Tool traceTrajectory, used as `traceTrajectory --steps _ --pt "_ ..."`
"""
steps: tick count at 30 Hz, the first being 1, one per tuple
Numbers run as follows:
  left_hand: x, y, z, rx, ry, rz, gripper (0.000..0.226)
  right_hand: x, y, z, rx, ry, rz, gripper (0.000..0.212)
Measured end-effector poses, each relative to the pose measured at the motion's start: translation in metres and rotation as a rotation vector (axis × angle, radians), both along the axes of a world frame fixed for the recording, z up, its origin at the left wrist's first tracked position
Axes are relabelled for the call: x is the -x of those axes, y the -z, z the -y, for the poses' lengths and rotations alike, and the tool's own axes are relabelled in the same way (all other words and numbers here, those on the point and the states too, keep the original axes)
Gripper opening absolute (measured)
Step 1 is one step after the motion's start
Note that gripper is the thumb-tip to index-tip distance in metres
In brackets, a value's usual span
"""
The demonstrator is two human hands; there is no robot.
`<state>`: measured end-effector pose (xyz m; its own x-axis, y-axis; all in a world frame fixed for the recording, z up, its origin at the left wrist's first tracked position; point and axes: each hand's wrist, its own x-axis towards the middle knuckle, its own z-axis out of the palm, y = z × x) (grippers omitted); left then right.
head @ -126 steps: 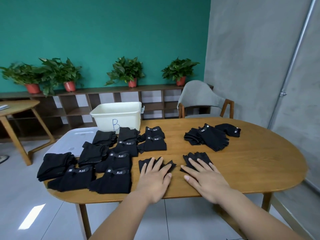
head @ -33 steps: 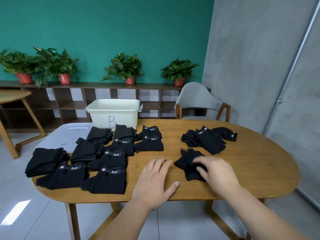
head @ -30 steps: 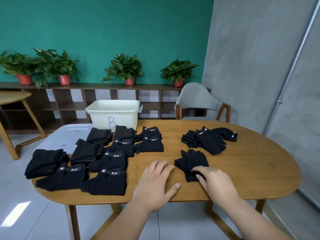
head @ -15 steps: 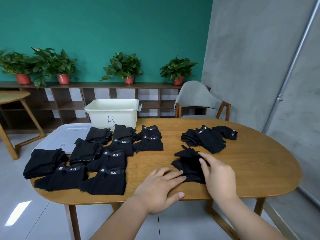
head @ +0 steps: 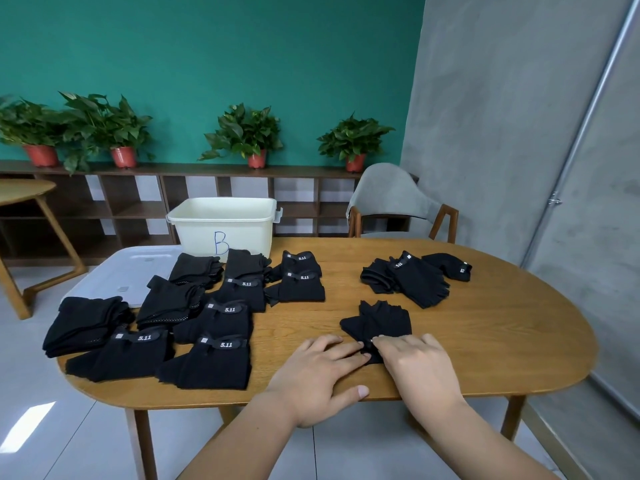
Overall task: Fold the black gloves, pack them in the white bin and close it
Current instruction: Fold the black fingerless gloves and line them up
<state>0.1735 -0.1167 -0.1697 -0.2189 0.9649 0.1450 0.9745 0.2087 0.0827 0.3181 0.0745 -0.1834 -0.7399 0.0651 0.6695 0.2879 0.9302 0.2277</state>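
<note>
Oval wooden table (head: 485, 358) before teal wall (head: 242, 46); white bin (head: 225, 223) uncovered at far edge; folded gloves (head: 214, 320) in front of bin; loose glove (head: 379, 322) nearer, right of bin; left hand (head: 318, 372) and right hand (head: 415, 362) flat, fingertips pressing its near edge.

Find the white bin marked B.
In the head view, the white bin stands open at the far edge of the table, left of centre, behind the folded gloves and left of the grey chair.
</note>
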Motion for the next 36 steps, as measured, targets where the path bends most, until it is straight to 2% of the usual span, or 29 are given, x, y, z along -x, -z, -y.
traceTrajectory --steps 3,4,7,8,10,12,13,16,18,22,27,33,36 --pt "-0.001 0.000 0.000 0.001 0.000 -0.004 0.071 -0.001 -0.003 0.000 0.034 -0.046 0.059 0.016" --pt "-0.001 0.000 0.000 -0.003 0.000 -0.010 0.071 -0.002 -0.008 0.000 0.097 -0.053 0.057 0.016" --pt "-0.001 -0.001 0.000 -0.009 0.002 -0.026 0.071 0.002 -0.025 0.001 0.465 -0.041 -0.002 0.029" --pt "-0.001 -0.001 0.000 -0.011 0.002 -0.029 0.071 0.005 -0.028 -0.001 0.600 -0.035 0.035 0.037" --pt "-0.002 -0.002 0.001 -0.015 0.003 -0.025 0.071 0.013 -0.030 -0.006 0.723 -0.013 0.271 0.050" --pt "-0.002 -0.001 0.002 -0.012 0.002 -0.013 0.071 0.021 -0.030 -0.014 0.718 0.022 0.520 0.052" --pt "-0.003 -0.001 0.002 -0.013 0.001 -0.007 0.071 0.023 -0.033 -0.017 0.728 0.037 0.556 0.049" --pt "-0.001 -0.003 0.002 -0.026 -0.003 0.000 0.071 0.039 -0.052 -0.022 0.753 0.085 0.401 0.040" --pt "-0.001 -0.003 0.001 -0.033 0.004 0.001 0.072 0.051 -0.054 -0.023 0.732 0.106 0.387 0.045" --pt "0.000 0.001 0.001 -0.045 0.003 0.020 0.071 0.065 -0.038 -0.022 0.683 0.169 0.727 0.061" --pt "0.002 0.001 -0.002 -0.070 -0.019 0.056 0.070 0.086 -0.057 -0.026 0.658 0.270 0.850 0.066" --pt "0.001 0.000 0.000 -0.149 -0.074 0.174 0.064 0.083 -0.031 -0.018 0.667 0.247 0.722 0.066" --pt "0.001 -0.002 0.000 -0.213 -0.131 0.201 0.061 0.085 -0.033 -0.018 0.683 0.251 0.733 0.067"
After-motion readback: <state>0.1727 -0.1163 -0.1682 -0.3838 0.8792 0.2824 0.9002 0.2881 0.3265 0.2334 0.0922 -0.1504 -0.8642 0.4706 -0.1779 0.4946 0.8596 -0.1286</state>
